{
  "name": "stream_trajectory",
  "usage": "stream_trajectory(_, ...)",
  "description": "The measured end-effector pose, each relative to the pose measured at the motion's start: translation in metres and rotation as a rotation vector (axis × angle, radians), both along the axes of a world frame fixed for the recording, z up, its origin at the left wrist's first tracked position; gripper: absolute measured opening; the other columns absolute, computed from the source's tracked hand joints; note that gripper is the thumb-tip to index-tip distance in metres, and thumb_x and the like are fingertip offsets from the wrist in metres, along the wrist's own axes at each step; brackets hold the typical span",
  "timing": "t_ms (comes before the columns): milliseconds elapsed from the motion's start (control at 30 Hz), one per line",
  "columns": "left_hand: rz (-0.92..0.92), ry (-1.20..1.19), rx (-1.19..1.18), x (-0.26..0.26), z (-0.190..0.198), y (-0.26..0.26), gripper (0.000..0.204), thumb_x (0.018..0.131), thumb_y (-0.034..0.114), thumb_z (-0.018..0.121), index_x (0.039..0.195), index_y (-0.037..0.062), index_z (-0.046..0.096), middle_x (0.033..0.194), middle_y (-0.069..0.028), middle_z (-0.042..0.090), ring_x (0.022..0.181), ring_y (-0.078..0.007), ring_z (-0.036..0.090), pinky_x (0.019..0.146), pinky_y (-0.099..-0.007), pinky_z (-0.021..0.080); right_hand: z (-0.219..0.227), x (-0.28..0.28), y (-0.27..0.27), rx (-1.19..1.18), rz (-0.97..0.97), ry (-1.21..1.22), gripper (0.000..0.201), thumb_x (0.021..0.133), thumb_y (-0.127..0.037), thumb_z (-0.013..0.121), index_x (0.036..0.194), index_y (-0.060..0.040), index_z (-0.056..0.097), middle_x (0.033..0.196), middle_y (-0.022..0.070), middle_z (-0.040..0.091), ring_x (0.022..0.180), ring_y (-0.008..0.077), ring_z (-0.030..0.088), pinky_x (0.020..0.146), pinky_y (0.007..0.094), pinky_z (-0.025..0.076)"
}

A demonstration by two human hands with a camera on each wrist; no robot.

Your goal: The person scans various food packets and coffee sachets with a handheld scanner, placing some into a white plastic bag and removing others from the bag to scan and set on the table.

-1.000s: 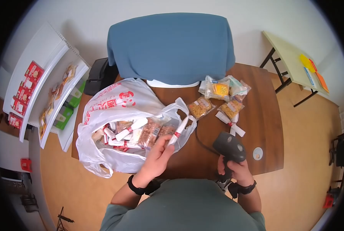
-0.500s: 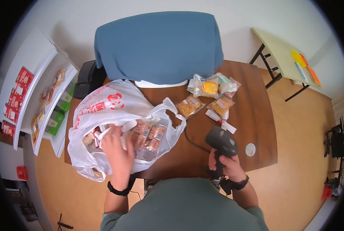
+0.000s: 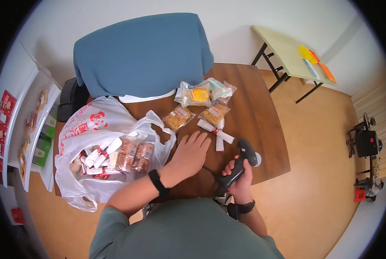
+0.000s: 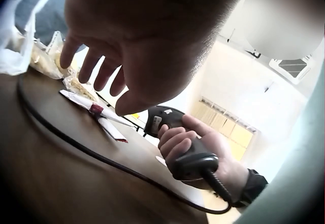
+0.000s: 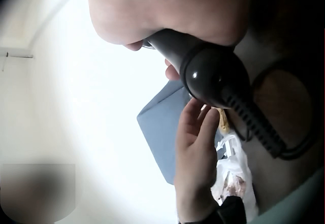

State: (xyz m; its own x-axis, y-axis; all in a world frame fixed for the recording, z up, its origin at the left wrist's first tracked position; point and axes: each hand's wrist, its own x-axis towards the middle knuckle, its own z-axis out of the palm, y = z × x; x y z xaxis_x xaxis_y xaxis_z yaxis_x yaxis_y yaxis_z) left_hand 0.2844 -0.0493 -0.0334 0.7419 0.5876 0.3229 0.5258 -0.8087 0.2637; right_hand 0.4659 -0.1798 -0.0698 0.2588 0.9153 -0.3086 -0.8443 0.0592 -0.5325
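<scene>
In the head view my left hand [image 3: 190, 153] hovers over the desk with fingers loosely extended and nothing held. Just beyond its fingertips lie slim white packets [image 3: 219, 140] with red bands, crossed over each other. My right hand [image 3: 243, 180] grips the handle of a black barcode scanner [image 3: 239, 162], its head tilted to the right. The scanner's base and cord [image 5: 254, 125] show in the right wrist view. On the left, a white plastic bag [image 3: 111, 113] with red print gapes open, holding similar white packets [image 3: 102, 153] and clear packs of reddish-brown food [image 3: 127, 154].
Clear bags of yellow pasta-like food [image 3: 178, 118] and other packs [image 3: 200, 95] lie at the desk's back. Behind them stands something under a blue cloth [image 3: 143, 56]. Shelves with red boxes [image 3: 3, 118] are at left, a folding table [image 3: 283, 52] at back right.
My left hand held a white packet, went over the bag's opening, then moved right, empty, to above the desk. The scanner's head has swung rightward. The head view has turned right.
</scene>
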Motion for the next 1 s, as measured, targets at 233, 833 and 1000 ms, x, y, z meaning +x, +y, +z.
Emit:
stream_trajectory(233, 0.038, 0.085, 0.075, 0.040, -0.024, 0.035, 0.039, 0.085, 0.011, 0.059, 0.123, 0.0042, 0.056, 0.121, -0.0109, 0.056, 0.115, -0.0312, 0.053, 0.092, -0.0458, 0.044, -0.015, 0.009, 0.000, 0.064, 0.031, 0.079, 0.035, 0.102, -0.041, 0.051, 0.118, -0.0102, 0.048, 0.086, 0.0085, 0.053, 0.075, 0.0217, 0.054, 0.075, 0.0395, 0.048)
stream_trajectory(833, 0.197, 0.021, 0.067, -0.022, 0.028, 0.017, 0.016, 0.086, 0.017, 0.069, 0.090, 0.0084, 0.056, 0.080, -0.0071, 0.060, 0.076, -0.0253, 0.065, 0.064, -0.0393, 0.053, 0.019, 0.004, 0.000, 0.042, 0.456, -0.209, 0.024, 0.100, -0.022, 0.058, 0.116, -0.0043, 0.054, 0.082, 0.0090, 0.060, 0.067, 0.0182, 0.059, 0.061, 0.0303, 0.047)
stream_trajectory(1000, 0.206, -0.010, 0.021, -0.035, 0.032, 0.008, 0.016, 0.086, 0.016, 0.069, 0.090, 0.0082, 0.056, 0.079, -0.0077, 0.060, 0.076, -0.0260, 0.065, 0.064, -0.0399, 0.053, 0.032, -0.007, 0.008, 0.092, 0.416, -0.249, 0.024, 0.101, -0.021, 0.058, 0.117, -0.0038, 0.054, 0.082, 0.0088, 0.059, 0.066, 0.0183, 0.059, 0.062, 0.0302, 0.047)
